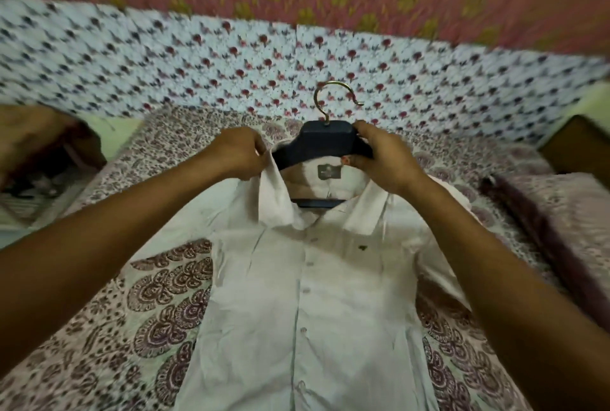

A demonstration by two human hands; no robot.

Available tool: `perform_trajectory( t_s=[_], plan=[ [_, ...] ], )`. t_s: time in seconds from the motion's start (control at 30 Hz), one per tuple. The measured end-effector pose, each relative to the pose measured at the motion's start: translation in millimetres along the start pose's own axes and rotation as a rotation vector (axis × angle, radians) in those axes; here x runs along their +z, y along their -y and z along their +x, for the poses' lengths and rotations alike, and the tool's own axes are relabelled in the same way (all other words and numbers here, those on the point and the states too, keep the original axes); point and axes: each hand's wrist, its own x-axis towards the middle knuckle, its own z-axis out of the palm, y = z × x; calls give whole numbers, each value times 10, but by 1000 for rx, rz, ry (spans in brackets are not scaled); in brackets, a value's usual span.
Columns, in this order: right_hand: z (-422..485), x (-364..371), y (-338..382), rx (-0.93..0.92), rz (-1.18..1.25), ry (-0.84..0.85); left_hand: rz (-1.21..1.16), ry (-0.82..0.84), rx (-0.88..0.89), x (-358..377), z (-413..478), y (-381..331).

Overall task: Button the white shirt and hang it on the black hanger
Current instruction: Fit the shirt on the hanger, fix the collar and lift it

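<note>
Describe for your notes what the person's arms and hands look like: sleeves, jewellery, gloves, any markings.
Both forearms, left arm and right arm, are bare to the frame edge, with no sleeves in view. The left hand and right hand wear no gloves; no watch, bracelet or ring shows. No markings can be made out.

- White shirt: thin woven cloth, matt, lightly creased.
- Black hanger: smooth, matt body, plastic or painted wood; its hook is shiny brass-coloured metal.
- Bedspread: printed matt cloth.
</note>
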Motion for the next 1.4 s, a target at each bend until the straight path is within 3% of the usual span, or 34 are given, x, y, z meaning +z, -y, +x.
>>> perform_trajectory(
  t_s=[0.13,0.23,0.4,0.73,0.87,0.9,1.0,1.07,1.23,1.33,1.4],
  plan=[
    [-190,-565,534,-16,-14,-52,-12,-158,35,-540,-322,-219],
    [-316,-933,884,-31,-23,-99,-250,-188,-11,-932,-500,-347],
    [-502,-1413,1309,-63,30,-189,-605,-155,-61,-1410,-827,-593],
    [-676,-2018,1537,-108,38,-299,-894,-135,23,-1827,-984,-942],
    [-743,-2118,1518,-100,80,-290,-1188,11,78,-1829,-1025,-1001],
    [-759,-2142,1516,-97,76,-285,-1104,-53,106,-1817,-1037,-1030],
    [-791,-2191,1539,-101,45,-272,-347,-448,257,-1772,-1073,-1072],
    [-815,-2247,1559,-115,22,-289,-59,-613,412,-1736,-1115,-1100],
    [-883,-2417,1631,-135,83,-315,-191,-675,619,-1754,-1220,-1277],
    [-895,-2466,1679,-144,102,-316,-118,-909,595,-1805,-1262,-1306],
    [-894,-2497,1723,-159,120,-329,-221,-1008,586,-1779,-1300,-1316]
  ],
)
